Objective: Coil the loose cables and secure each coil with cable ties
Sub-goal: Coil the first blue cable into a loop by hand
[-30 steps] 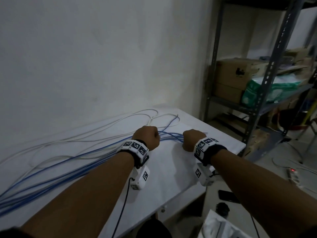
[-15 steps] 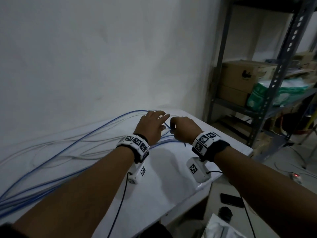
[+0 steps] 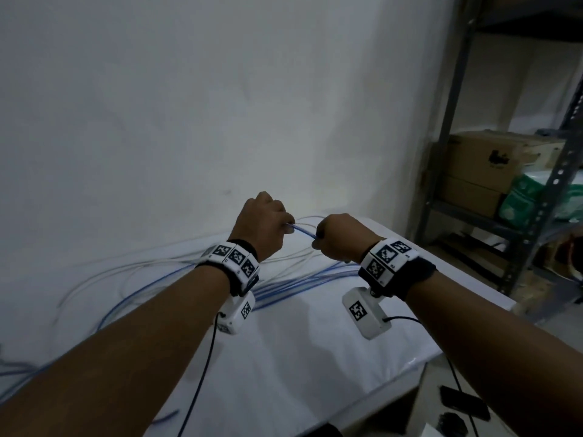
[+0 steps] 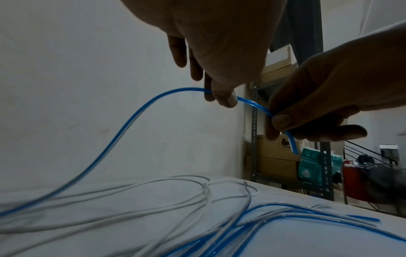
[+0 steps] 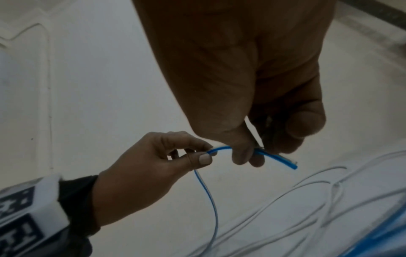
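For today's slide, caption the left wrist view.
Both hands, left and right, pinch one blue cable above loose cables.

Loose cables [image 3: 293, 280] sprawl across table [image 3: 315, 357]; wall [image 3: 189, 121] close behind.

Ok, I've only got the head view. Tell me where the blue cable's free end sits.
Observer: The blue cable ends in a short cut tip poking out just past the right hand, below its fingers.
Operator: Now give me the other hand's grip.
Observer: The left hand pinches it between thumb and fingertips.
Operator: Check behind my right wrist.
Observer: More loose blue ends lie flat on the table.
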